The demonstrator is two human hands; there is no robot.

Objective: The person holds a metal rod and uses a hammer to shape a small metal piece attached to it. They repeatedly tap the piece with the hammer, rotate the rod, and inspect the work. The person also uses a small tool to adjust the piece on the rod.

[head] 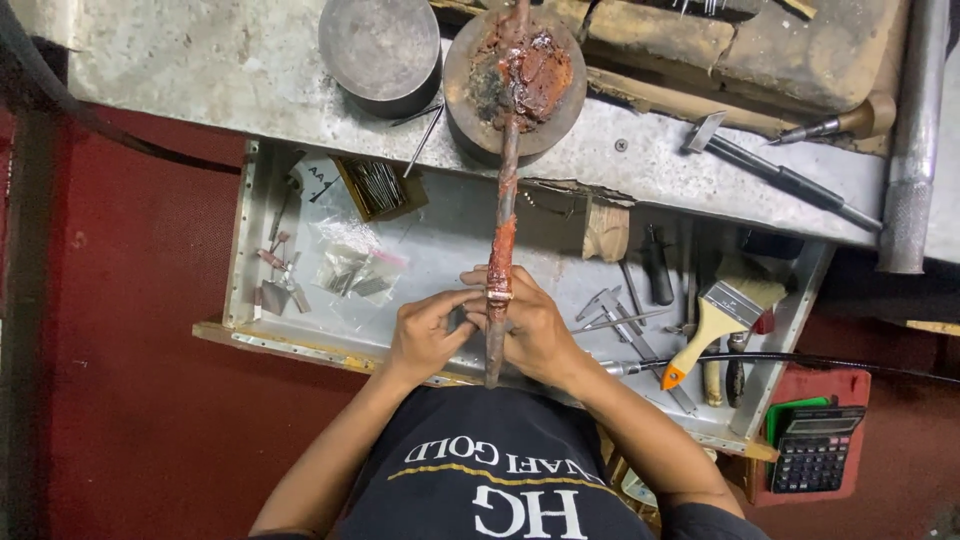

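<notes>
a long thin rod (503, 215), coated in rusty red and brown crust, is held over an open metal drawer (440, 255). its far end rests in a round dish (460, 80) of the same reddish stuff on the bench top, and its near end reaches down between the two hands. a pale band (498, 294) is wrapped round the rod just where the hands meet.

the right hand (535, 325) is closed around the rod at the band, the fingers curled over it. the left hand (428, 330) is set just beside it on the left, its fingertips pinched together against the rod.

in the far left part of the drawer a small open box (380, 187) of thin metal pins is seen, brownish and square. nearer, clear plastic bags (355, 268) with small grey bits lie flat. to the right in the drawer a paintbrush (715, 325) with a yellow handle and orange tip lies slanted. at the near right, outside the drawer, a dark calculator (812, 448) rests on a red and green tray (850, 385).
</notes>
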